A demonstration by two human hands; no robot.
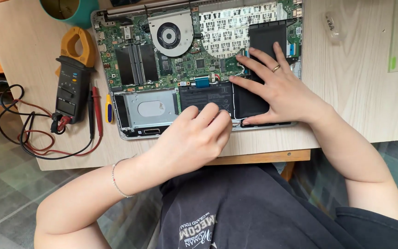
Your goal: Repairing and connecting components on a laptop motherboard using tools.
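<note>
While the right hand (279, 90) lies flat on the battery (229, 99), the left hand's (194, 136) curled grip pinches its edge.

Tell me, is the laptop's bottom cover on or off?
Off. The laptop lies with its circuit board, fan and black battery exposed; both hands rest on the battery.

Person: 2 bare arms, no sleeves reaching the forearms. Left hand (194, 138): thin beaded silver bracelet (116, 180) at the wrist. Right hand (279, 90): 1 gold band ring (276, 68) on a finger. Dark charcoal T-shirt (236, 207) with pale printed lettering.
</note>
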